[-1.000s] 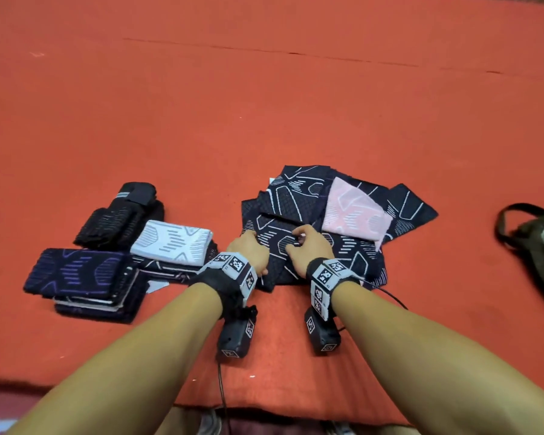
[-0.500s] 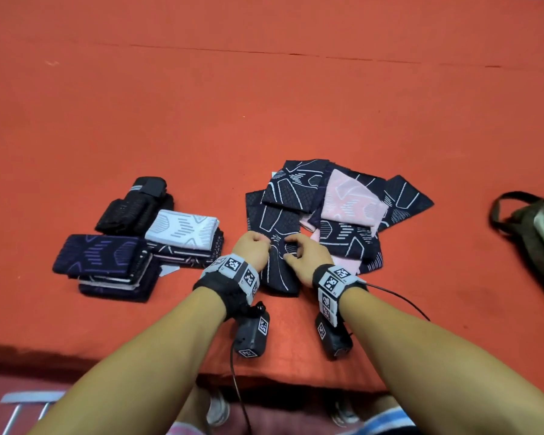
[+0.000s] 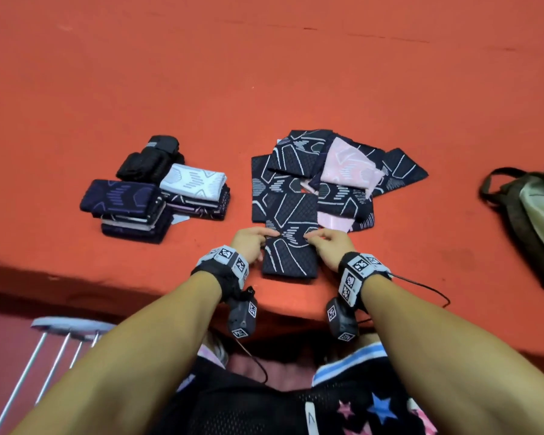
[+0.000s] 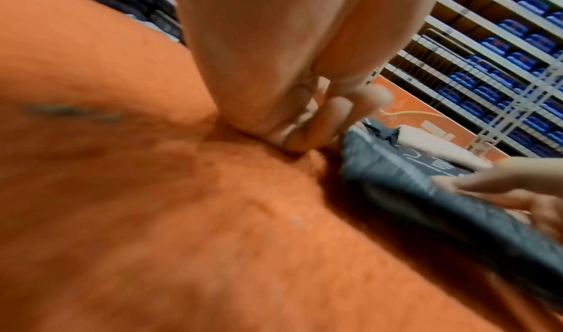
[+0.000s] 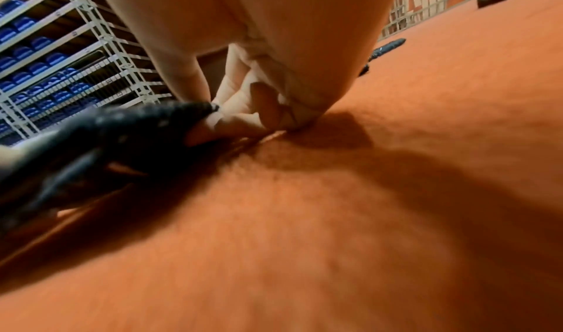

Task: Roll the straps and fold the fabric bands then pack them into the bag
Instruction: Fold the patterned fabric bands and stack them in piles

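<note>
Head view: we see our left hand (image 3: 250, 243) and right hand (image 3: 328, 246) pinching the side edges of a dark patterned band (image 3: 291, 246) at lower centre, flat on the orange table (image 3: 264, 89); loose bands (image 3: 336, 180), dark and pink, piled just above it; folded bands (image 3: 157, 199) stacked at left, black rolled straps (image 3: 151, 158) behind them; bag (image 3: 528, 211) at right edge, well apart.

Left wrist view: blurred; fingers (image 4: 307, 130) curled at the band's edge (image 4: 405, 176), right of centre; shelves (image 4: 502, 48) upper right.

Right wrist view: fingers (image 5: 240, 110) curled, thumb on the dark band (image 5: 121, 135) at left.
</note>
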A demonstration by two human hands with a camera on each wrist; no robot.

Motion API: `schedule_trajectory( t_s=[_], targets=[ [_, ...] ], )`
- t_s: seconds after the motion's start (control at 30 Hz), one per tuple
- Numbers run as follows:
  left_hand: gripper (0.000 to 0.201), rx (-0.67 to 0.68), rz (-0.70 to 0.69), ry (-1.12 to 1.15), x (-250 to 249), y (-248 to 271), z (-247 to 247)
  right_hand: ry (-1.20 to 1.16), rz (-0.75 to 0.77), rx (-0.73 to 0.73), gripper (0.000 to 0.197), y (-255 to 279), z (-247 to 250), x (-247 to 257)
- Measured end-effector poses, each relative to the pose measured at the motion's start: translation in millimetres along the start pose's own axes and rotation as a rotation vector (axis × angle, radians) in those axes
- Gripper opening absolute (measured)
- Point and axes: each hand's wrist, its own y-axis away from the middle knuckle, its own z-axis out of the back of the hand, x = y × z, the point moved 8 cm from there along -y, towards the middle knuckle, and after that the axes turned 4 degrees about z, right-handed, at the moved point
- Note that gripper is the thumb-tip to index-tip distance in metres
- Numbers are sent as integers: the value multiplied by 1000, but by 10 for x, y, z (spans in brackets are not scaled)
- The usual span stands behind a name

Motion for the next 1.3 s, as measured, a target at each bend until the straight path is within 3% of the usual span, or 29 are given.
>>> schedule_trajectory(
  t_s=[0.1,0.2,0.37,0.5,0.63,0.77,0.83,0.97,1.13,1.23,1.3],
  targets=[
    [37,-5,7,20,198,85,99,-192,-11,11,22,181,-21,20],
    [31,20,-20,37,264,152,130,-212,36,43,37,241,-52,9],
    [31,30,-32,73,260,232,67,-203,77,89,36,356,-42,-29],
    [37,-10,-12,99,271,253,104,-290,99,122,23,460,-53,48],
    [15,-52,10,78,332,217,124,-190,136,37,5,461,-24,68],
    [28,-75,31,84,372,198,145,-88,130,1,42,422,-31,22],
    [29,-82,25,78,384,196,136,-25,167,15,48,426,-60,11],
    [34,-98,-21,90,366,198,130,-10,157,-14,36,402,-25,-24],
    [27,-93,-48,101,369,172,112,56,153,-73,29,368,0,-53],
    [30,-139,-96,22,363,188,96,30,126,-87,13,339,-18,-107],
    [32,-170,-133,-8,342,207,90,8,140,-74,19,337,-30,-102]
  ],
)
